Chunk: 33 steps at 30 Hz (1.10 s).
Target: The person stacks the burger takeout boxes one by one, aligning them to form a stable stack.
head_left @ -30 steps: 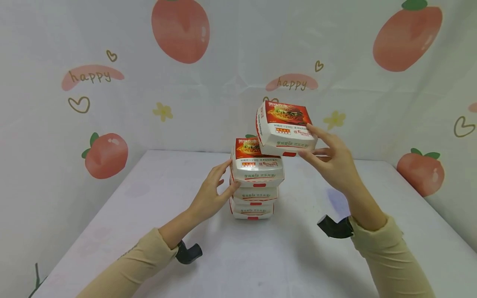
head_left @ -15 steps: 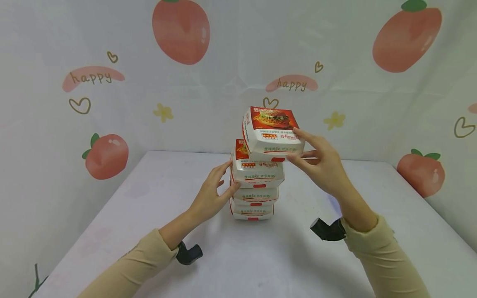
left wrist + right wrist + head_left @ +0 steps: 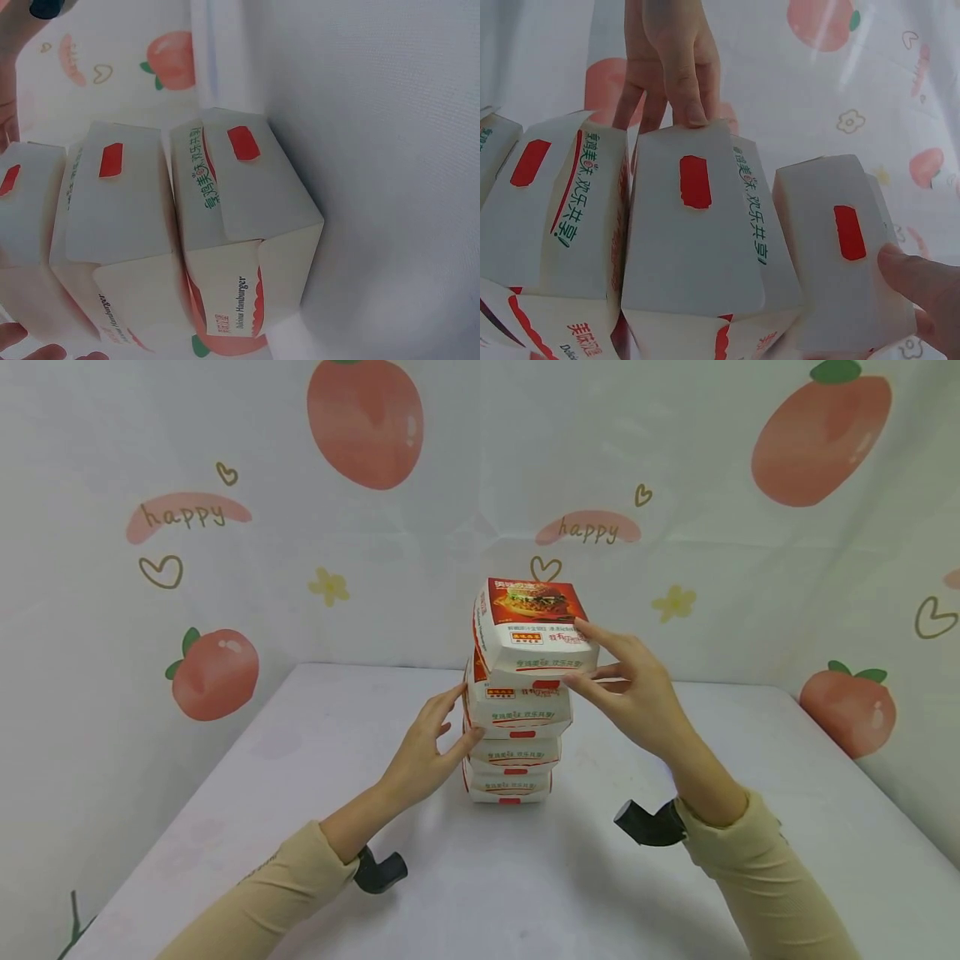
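Note:
My right hand pinches a white and red hamburger box by its right side. The box is tilted over the top of a stack; whether it touches there I cannot tell. Below it stand three matching boxes, one on another. My left hand rests its fairly straight fingers and thumb against the left side of the upper stacked box. In the right wrist view, the thumb of the left hand touches that box near its edge, and the held box stands apart at the front.
The stack stands on a pale table backed by a white cloth printed with red fruit, hearts and flowers. Black camera mounts jut from both wrists, the left mount and the right mount.
My right hand has carried the held box leftward and slightly down, from the right of the stack to above it. The left hand and the stacked boxes have stayed in place.

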Each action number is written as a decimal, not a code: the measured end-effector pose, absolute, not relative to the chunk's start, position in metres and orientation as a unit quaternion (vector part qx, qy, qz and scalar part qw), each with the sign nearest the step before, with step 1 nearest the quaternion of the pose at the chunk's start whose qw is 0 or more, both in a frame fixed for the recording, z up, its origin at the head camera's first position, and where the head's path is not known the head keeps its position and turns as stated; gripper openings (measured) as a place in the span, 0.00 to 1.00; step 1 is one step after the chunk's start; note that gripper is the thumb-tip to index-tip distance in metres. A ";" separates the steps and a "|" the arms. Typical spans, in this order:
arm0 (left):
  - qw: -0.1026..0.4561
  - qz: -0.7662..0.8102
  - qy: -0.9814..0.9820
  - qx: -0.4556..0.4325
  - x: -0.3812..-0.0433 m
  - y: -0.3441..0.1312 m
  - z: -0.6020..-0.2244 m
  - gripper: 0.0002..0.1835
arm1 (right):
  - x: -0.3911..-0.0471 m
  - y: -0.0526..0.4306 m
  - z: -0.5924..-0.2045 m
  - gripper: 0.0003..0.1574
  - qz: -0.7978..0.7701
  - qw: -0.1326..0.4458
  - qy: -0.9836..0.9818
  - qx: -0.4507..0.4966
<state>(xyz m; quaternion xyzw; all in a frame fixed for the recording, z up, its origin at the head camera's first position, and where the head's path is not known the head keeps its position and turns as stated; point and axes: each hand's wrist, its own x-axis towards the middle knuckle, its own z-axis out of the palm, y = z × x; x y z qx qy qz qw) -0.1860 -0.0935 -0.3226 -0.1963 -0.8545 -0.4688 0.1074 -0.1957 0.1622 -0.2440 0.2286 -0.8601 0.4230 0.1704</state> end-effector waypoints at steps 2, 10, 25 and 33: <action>0.108 -0.468 -0.855 -0.197 -0.186 -0.093 -0.322 0.35 | -0.195 0.161 -0.244 0.39 0.420 0.169 -0.862 0.227; 0.108 -0.469 -0.854 -0.198 -0.186 -0.093 -0.322 0.34 | -0.194 0.158 -0.242 0.40 0.410 0.162 -0.869 0.224; 0.108 -0.464 -0.857 -0.197 -0.186 -0.093 -0.322 0.35 | -0.190 0.155 -0.239 0.40 0.403 0.154 -0.873 0.227; 0.107 -0.463 -0.858 -0.196 -0.187 -0.092 -0.321 0.35 | -0.191 0.154 -0.239 0.40 0.398 0.160 -0.874 0.229</action>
